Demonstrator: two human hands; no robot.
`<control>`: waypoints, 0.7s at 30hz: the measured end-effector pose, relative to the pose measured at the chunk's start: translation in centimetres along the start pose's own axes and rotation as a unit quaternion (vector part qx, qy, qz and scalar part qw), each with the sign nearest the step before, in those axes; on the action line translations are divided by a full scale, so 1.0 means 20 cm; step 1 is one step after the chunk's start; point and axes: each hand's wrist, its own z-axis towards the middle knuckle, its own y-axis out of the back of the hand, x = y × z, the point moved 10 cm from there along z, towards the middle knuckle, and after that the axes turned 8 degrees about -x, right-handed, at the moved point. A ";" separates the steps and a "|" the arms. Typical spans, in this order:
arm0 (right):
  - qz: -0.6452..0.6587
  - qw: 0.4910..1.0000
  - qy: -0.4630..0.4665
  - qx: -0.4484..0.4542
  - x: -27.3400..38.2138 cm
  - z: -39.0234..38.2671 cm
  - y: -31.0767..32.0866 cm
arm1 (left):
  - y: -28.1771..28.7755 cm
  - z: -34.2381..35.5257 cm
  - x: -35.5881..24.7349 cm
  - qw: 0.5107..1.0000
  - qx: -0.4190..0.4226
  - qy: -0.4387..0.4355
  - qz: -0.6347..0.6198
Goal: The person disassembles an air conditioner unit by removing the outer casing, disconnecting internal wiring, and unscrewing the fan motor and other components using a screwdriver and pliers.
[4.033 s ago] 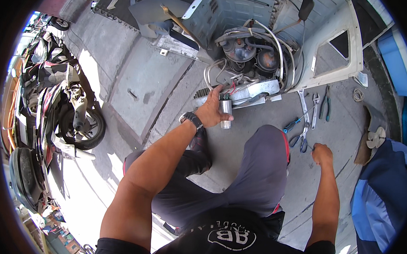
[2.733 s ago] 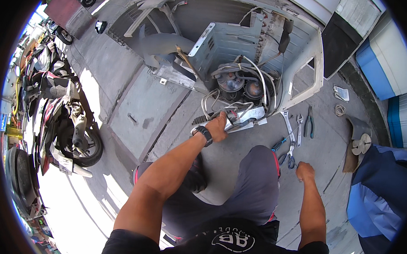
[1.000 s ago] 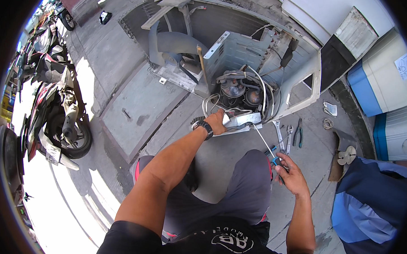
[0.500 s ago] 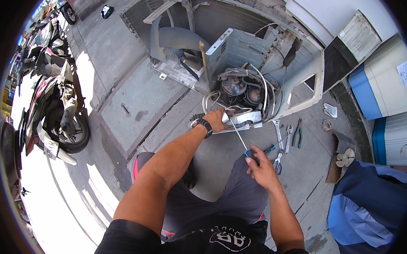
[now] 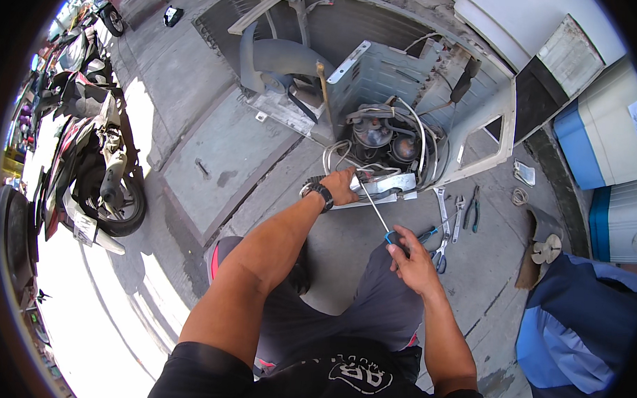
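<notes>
My right hand (image 5: 412, 260) is closed round the black and blue handle of a long-shafted screwdriver (image 5: 374, 206). Its shaft slants up and left to the front edge of an opened machine's metal casing (image 5: 407, 67). At that tip end, my left hand (image 5: 343, 186) is closed beside a pale metal bracket (image 5: 395, 183); whatever its fingers pinch is hidden. Behind the bracket, dark rounded compressors (image 5: 370, 133) sit among looped pipes and cables. A grey curved fan housing (image 5: 285, 61) stands on the casing's left part.
Right of the screwdriver, a wrench (image 5: 441, 210), an adjustable wrench (image 5: 458, 219), pliers (image 5: 476, 208) and scissors (image 5: 439, 261) lie on the concrete. Blue cloth (image 5: 573, 327) lies at right, near storage bins (image 5: 605, 125). A parked motorcycle (image 5: 102, 170) stands at left.
My right fingers have shifted on the screwdriver handle and curl closer round it. The left hand stays at the bracket. The whole view has moved slightly.
</notes>
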 end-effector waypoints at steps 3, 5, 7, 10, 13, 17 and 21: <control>0.008 1.000 0.001 0.002 -0.01 0.01 -0.01 | 0.01 0.00 -0.01 1.000 0.015 0.008 0.005; 0.015 1.000 0.003 0.006 -0.01 0.02 -0.03 | 0.01 -0.01 0.00 0.999 0.029 0.019 0.007; 0.021 1.000 0.004 0.013 0.01 0.02 -0.05 | -0.01 0.00 0.07 1.000 0.014 0.021 -0.001; 0.007 1.000 0.000 0.021 0.03 0.02 -0.05 | -0.03 0.01 0.11 0.998 0.038 0.036 -0.017; 0.018 1.000 -0.001 0.019 0.01 0.03 -0.05 | -0.03 0.01 0.07 0.997 0.058 0.042 -0.035; 0.038 0.999 -0.007 0.022 0.01 0.05 -0.13 | -0.04 0.01 0.08 0.998 0.052 0.033 -0.017; 0.049 0.999 -0.006 0.011 0.01 0.06 -0.14 | -0.01 0.01 0.05 0.999 0.025 0.038 0.003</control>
